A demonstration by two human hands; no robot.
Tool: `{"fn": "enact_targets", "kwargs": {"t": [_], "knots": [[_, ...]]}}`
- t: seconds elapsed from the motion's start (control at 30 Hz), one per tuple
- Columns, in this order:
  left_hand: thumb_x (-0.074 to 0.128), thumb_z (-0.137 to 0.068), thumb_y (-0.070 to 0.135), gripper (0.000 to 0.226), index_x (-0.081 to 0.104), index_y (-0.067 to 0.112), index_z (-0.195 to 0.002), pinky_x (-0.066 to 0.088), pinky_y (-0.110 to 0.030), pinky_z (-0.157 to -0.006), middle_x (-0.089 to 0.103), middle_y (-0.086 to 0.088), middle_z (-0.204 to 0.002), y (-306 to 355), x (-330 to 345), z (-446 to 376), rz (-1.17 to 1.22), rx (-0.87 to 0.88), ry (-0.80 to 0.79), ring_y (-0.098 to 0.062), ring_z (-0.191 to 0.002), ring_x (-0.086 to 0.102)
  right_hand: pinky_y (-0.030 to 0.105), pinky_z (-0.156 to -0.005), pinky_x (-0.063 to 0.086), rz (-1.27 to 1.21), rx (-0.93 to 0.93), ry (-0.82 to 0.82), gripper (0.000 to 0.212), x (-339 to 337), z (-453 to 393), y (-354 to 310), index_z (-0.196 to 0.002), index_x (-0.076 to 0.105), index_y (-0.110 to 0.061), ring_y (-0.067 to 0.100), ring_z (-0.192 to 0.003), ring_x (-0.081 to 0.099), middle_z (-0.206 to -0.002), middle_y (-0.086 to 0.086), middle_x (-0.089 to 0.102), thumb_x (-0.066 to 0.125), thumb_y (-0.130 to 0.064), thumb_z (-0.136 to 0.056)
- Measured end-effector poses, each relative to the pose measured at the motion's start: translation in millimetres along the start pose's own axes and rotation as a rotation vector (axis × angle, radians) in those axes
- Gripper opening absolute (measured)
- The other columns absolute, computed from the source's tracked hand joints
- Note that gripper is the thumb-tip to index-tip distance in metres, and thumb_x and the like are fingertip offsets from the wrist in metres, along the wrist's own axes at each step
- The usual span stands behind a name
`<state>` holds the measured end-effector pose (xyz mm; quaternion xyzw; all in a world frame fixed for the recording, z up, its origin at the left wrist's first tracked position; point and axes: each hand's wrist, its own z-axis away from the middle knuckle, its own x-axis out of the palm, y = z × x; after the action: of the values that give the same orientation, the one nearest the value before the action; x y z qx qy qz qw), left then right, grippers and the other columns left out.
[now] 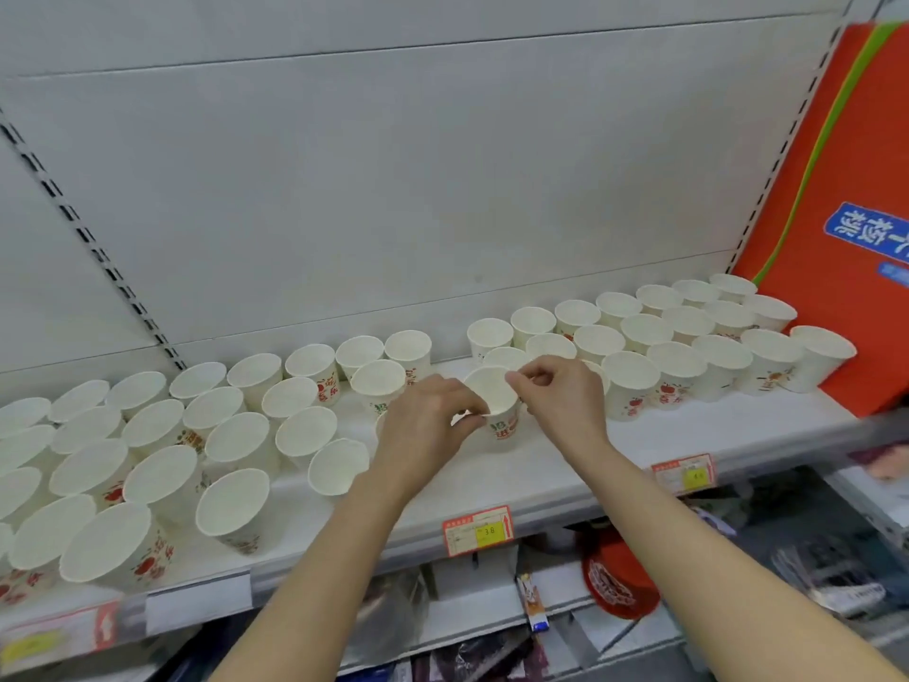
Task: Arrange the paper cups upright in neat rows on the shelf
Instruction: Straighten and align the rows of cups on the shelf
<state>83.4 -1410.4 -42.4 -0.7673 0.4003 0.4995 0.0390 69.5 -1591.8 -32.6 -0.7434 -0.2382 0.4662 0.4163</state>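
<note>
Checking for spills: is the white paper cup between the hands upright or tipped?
Upright: the white paper cup shows its open mouth upward, empty inside, rim pinched by both hands.

Bright, even, cool-white light fills the frame, seemingly from overhead, and the pale back panel (393,199) shows no hard glare. Shadows are soft and short, lying under the paper cups (236,504) at lower left and beneath the shelf (541,489) edge, where the lower stock sinks into dimness. Wide-angle distortion bends the shelf line and slants the slotted uprights toward the corners. The centre is fairly sharp; the right edge and bottom corners smear, and the price labels (478,530) are barely legible.
</note>
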Motion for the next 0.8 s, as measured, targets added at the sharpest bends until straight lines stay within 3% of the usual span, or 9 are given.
{"fn": "enact_targets", "kwargs": {"t": [0.2,0.3,0.37,0.47,0.57,0.8], "knots": [[0.078,-0.080,0.029,0.012,0.075,0.029,-0.091,0.050,-0.031,-0.067,0.070,0.014,-0.091,4,14,20,0.071,0.022,-0.073,-0.008,-0.084,0.057,0.033,-0.063,0.054,0.105,0.105,0.025,0.008,1,26,13,-0.065,0.070,-0.021,0.015,-0.063,0.065,-0.057,-0.011,0.064,0.067,-0.018,-0.071],[0.076,-0.082,0.034,0.017,0.073,0.031,-0.098,0.049,-0.024,-0.069,0.068,0.017,-0.099,5,4,23,0.095,-0.008,-0.059,-0.002,-0.083,0.058,0.030,-0.061,0.053,0.152,0.125,0.051,0.010,-8,27,16,-0.065,0.071,-0.019,0.015,-0.065,0.064,-0.057,-0.009,0.063,0.065,-0.016,-0.072],[0.075,-0.083,0.032,0.015,0.073,0.031,-0.098,0.047,-0.024,-0.069,0.067,0.017,-0.098,2,-9,21,0.050,-0.100,0.021,-0.002,-0.080,0.059,0.028,-0.061,0.051,0.177,0.120,0.072,0.009,-15,22,17,-0.066,0.071,-0.018,0.015,-0.068,0.063,-0.063,-0.007,0.067,0.066,-0.016,-0.074],[0.072,-0.084,0.032,0.015,0.074,0.031,-0.099,0.045,-0.028,-0.070,0.069,0.013,-0.097,-17,-32,19,-0.034,-0.392,0.075,-0.011,-0.084,0.062,0.027,-0.060,0.049,0.202,0.100,0.097,0.009,-20,13,17,-0.070,0.073,-0.016,0.015,-0.070,0.062,-0.070,-0.005,0.070,0.067,-0.017,-0.076],[0.069,-0.084,0.034,0.016,0.073,0.029,-0.099,0.044,-0.029,-0.068,0.073,0.008,-0.097,-35,-48,19,-0.225,-0.560,-0.003,-0.020,-0.092,0.065,0.029,-0.061,0.052,0.224,0.090,0.095,0.010,-17,10,14,-0.071,0.073,-0.015,0.017,-0.070,0.062,-0.072,-0.004,0.070,0.066,-0.017,-0.077],[0.067,-0.082,0.027,0.016,0.069,0.018,-0.095,0.043,-0.027,-0.063,0.069,-0.005,-0.091,-43,-38,-1,-0.503,-0.640,-0.262,-0.026,-0.086,0.065,0.025,-0.057,0.042,0.290,0.056,0.073,0.010,-15,2,21,-0.072,0.074,-0.015,0.020,-0.069,0.060,-0.074,0.001,0.071,0.067,-0.020,-0.079]]}}
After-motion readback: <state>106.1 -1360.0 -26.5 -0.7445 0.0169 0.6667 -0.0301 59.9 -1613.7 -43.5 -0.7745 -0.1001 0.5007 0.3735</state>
